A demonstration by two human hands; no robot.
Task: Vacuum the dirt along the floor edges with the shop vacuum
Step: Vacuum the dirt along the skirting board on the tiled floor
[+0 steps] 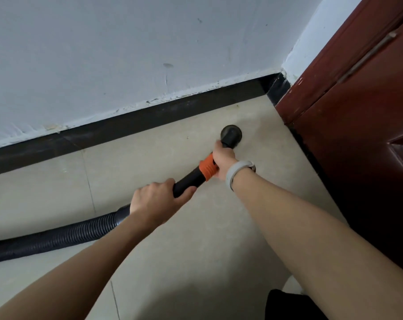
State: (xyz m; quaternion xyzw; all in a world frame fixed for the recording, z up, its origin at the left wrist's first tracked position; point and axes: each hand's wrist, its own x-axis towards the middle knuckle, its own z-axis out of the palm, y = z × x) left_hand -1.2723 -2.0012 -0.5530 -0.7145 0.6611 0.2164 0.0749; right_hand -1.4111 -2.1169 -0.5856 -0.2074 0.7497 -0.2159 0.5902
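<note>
A black vacuum wand [189, 181] with an orange collar [208, 168] points toward the corner of the room. Its round black nozzle [231, 133] sits on the beige tile floor [149, 162], a short way from the black baseboard [149, 118]. My right hand [223, 161] grips the wand just behind the nozzle, by the orange collar. My left hand [156, 199] grips the wand lower down, where the ribbed black hose [52, 239] joins it. The hose trails off to the left across the floor. A few small specks lie near the baseboard by the corner.
A pale blue-white wall [126, 54] rises above the baseboard. A dark red wooden door [357, 112] with a metal handle stands on the right and meets the wall at the corner. A grey band is on my right wrist. Dark clothing shows at the bottom edge.
</note>
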